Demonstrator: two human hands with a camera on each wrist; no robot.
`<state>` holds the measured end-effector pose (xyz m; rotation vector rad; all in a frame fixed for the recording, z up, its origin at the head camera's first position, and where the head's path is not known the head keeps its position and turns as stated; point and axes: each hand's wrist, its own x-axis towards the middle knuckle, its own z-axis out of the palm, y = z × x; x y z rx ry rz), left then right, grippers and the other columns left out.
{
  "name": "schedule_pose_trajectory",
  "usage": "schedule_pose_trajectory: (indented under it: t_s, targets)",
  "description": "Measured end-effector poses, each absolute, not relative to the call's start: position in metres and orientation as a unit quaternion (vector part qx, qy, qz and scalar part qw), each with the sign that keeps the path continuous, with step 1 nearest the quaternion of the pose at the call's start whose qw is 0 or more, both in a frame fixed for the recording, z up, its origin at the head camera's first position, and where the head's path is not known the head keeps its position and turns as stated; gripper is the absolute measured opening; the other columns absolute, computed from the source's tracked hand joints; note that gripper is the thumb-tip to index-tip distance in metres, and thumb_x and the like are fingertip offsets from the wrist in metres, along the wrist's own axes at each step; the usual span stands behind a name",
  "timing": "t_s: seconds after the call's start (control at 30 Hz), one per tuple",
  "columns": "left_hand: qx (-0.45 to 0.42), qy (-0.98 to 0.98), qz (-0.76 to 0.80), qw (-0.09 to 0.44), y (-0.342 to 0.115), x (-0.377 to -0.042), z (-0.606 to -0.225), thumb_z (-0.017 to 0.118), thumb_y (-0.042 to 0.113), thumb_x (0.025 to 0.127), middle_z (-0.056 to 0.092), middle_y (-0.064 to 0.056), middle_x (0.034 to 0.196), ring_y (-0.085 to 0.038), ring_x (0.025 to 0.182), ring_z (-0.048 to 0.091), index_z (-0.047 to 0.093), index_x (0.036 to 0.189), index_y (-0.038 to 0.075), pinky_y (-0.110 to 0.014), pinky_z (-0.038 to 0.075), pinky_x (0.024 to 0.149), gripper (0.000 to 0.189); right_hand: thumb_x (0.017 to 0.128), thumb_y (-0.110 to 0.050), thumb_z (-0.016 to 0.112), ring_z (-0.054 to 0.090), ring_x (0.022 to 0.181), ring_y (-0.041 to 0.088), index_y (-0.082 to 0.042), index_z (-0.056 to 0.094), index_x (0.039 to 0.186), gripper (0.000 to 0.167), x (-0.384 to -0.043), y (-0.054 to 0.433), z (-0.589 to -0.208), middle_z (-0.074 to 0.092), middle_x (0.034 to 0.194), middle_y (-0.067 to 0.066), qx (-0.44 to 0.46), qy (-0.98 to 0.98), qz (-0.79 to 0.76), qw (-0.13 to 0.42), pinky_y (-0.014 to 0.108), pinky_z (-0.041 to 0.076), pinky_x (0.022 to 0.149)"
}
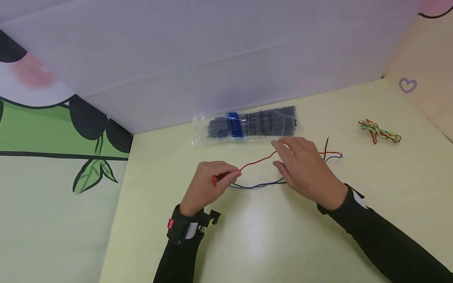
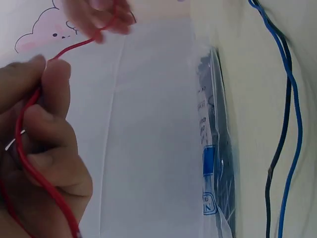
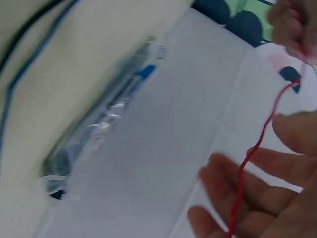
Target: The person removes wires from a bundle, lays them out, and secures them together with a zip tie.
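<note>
My left hand (image 1: 212, 181) pinches a thin red wire (image 1: 260, 160) between thumb and forefinger; the left wrist view shows its slack looping down past the curled lower fingers. From that pinch the wire runs to my right hand (image 1: 308, 169). In the right wrist view it crosses the loosely spread fingers (image 3: 223, 183), which are not closed around it. A blue wire (image 2: 297, 109) and a black wire (image 2: 285, 119) lie together on the table below the hands. Beyond the right hand, the red wire and blue wire ends show near the black wire's tip (image 1: 326, 147).
A clear plastic bag of dark grey strips (image 1: 270, 122), with a blue label, lies at the back of the table (image 1: 148, 243). To the right is a bundle of red, green and yellow wire (image 1: 378, 131). A pale panel (image 1: 212, 59) stands behind.
</note>
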<state>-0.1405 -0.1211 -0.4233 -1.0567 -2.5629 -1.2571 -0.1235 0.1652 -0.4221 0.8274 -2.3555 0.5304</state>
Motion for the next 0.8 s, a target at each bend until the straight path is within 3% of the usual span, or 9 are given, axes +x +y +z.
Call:
schedule_pose_trajectory:
  t_s: [0.07,0.13,0.2,0.33,0.4,0.57,0.67,0.73,0.8]
  targets:
    - [-0.341,-0.828,-0.443,0.046,-0.119,-0.141,-0.423,0.067,0.02,0.094,0.073,0.003,0.084,-0.006,0.065,0.057,0.077,0.096,0.016,-0.021,0.047,0.058,0.011,0.088,-0.007,0.067,0.058,0.073,0.024,-0.001,0.064,0.112,0.025,-0.13,0.167,-0.433,0.064,0.088,0.012,0.305,-0.898,0.169,0.27,0.036,0.048,0.063]
    - [-0.32,-0.819,-0.475,0.036,-0.121,-0.141,-0.421,0.067,0.021,0.094,0.074,0.001,0.086,-0.008,0.068,0.06,0.077,0.097,0.015,-0.023,0.048,0.059,0.012,0.088,-0.004,0.067,0.048,0.059,0.016,-0.004,0.068,0.103,0.015,-0.136,0.176,-0.441,0.059,0.076,0.006,0.293,-0.902,0.173,0.267,0.028,0.037,0.048]
    - [-0.29,-0.806,-0.516,0.01,-0.126,-0.142,-0.418,0.067,0.018,0.094,0.075,0.0,0.09,-0.011,0.076,0.065,0.077,0.098,0.012,-0.025,0.053,0.067,0.012,0.087,-0.002,0.065,0.043,0.058,0.01,-0.007,0.069,0.097,0.011,-0.139,0.188,-0.442,0.058,0.074,0.003,0.281,-0.905,0.191,0.257,0.024,0.031,0.046]
    - [-0.191,-0.732,-0.654,-0.027,-0.14,-0.144,-0.414,0.061,0.014,0.097,0.069,-0.002,0.088,-0.016,0.081,0.065,0.07,0.099,0.007,-0.028,0.056,0.075,0.011,0.088,0.0,0.062,0.047,0.065,0.007,-0.01,0.071,0.095,0.015,-0.147,0.204,-0.44,0.062,0.079,-0.001,0.281,-0.905,0.226,0.227,0.026,0.041,0.054]
    - [-0.123,-0.634,-0.763,-0.03,-0.142,-0.149,-0.414,0.056,0.015,0.1,0.061,-0.002,0.085,-0.015,0.073,0.057,0.063,0.102,0.005,-0.025,0.052,0.069,0.013,0.089,-0.001,0.06,0.045,0.065,0.005,-0.012,0.071,0.093,0.016,-0.148,0.211,-0.442,0.06,0.076,-0.004,0.292,-0.901,0.232,0.221,0.024,0.04,0.056]
    - [0.062,-0.302,-0.951,0.013,-0.148,-0.164,-0.418,0.048,0.015,0.103,0.045,-0.002,0.08,-0.013,0.064,0.037,0.05,0.105,0.004,-0.023,0.035,0.059,0.011,0.098,-0.016,0.045,0.03,0.057,0.0,-0.015,0.066,0.085,0.025,-0.142,0.227,-0.455,0.045,0.065,-0.009,0.341,-0.877,0.207,0.269,0.016,0.023,0.049]
    - [0.129,-0.271,-0.954,0.017,-0.158,-0.167,-0.427,0.05,0.011,0.102,0.051,-0.005,0.084,-0.016,0.069,0.049,0.051,0.109,0.002,-0.022,0.048,0.069,0.012,0.1,-0.022,0.034,0.024,0.056,-0.003,-0.015,0.065,0.082,0.036,-0.143,0.232,-0.461,0.041,0.063,-0.011,0.361,-0.861,0.188,0.304,0.015,0.017,0.048]
    - [0.131,-0.339,-0.931,0.007,-0.167,-0.166,-0.435,0.054,0.009,0.1,0.059,-0.009,0.088,-0.018,0.076,0.062,0.053,0.113,-0.001,-0.027,0.057,0.08,0.016,0.099,-0.02,0.037,0.026,0.056,-0.003,-0.016,0.067,0.083,0.034,-0.147,0.235,-0.465,0.045,0.064,-0.011,0.36,-0.863,0.183,0.304,0.015,0.018,0.047]
    - [0.113,-0.459,-0.881,0.0,-0.176,-0.165,-0.442,0.057,0.008,0.098,0.066,-0.013,0.092,-0.022,0.082,0.07,0.056,0.115,-0.003,-0.036,0.059,0.086,0.02,0.095,-0.014,0.045,0.033,0.057,-0.003,-0.017,0.071,0.085,0.027,-0.151,0.237,-0.469,0.051,0.068,-0.011,0.355,-0.872,0.179,0.286,0.016,0.024,0.047]
